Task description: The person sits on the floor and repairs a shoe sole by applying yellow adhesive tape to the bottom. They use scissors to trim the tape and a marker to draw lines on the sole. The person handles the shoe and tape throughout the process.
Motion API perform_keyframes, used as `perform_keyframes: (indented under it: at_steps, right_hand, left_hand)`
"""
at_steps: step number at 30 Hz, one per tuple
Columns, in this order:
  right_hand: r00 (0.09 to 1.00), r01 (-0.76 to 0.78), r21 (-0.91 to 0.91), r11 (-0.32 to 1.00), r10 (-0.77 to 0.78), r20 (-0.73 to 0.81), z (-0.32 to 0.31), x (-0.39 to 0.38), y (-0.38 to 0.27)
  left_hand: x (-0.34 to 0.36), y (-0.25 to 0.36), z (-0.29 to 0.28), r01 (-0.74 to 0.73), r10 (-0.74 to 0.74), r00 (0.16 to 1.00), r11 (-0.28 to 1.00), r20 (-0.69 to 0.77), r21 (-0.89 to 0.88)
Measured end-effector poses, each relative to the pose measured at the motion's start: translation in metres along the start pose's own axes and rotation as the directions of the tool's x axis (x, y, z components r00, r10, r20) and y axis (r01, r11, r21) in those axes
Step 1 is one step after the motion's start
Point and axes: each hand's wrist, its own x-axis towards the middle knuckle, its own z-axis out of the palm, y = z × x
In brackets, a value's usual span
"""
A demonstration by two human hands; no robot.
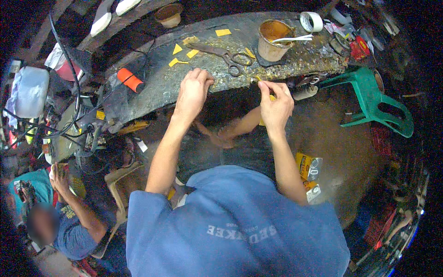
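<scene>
Where the bench [152, 87] curves, glue-caked cup [272, 40] with white stick [292, 39] inside.

So on the desk [152, 87]: scissors [226, 56] sit mid-desk, cup [272, 40] with a stick in it just right of them, tape roll [311, 21] at the far right corner, paper scraps [184, 53] left of the scissors. Both hands are at the near edge.

Yellow scraps [177, 49] are lying on the dark, glue-stained counter [157, 83]. The scissors [226, 56] are showing rusty brown, the cup [272, 40] is looking orange-brown, the tape roll [311, 21] white, the stool [374, 99] green, the handle [130, 80] orange, the shirt [230, 226] blue.
</scene>
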Motion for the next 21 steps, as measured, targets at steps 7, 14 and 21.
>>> perform_keyframes:
  at_steps: [7,14,21]
  right_hand:
    - [0.994,0.106,-0.022,0.994,-0.106,0.022,0.022,0.025,-0.008]
    - [0.948,0.252,0.019,0.968,-0.251,0.198,0.053,0.046,-0.046]
    - [0.921,0.287,-0.247,0.926,-0.195,0.338,0.089,0.091,-0.07]
  left_hand:
    - [0.0,-0.001,0.015,0.029,-0.022,0.996,0.997,-0.091,0.075]
    - [0.007,0.007,0.004,0.132,-0.15,0.925,0.988,-0.35,-0.074]
    - [0.007,-0.018,-0.006,0.167,-0.179,0.906,0.984,-0.384,-0.063]
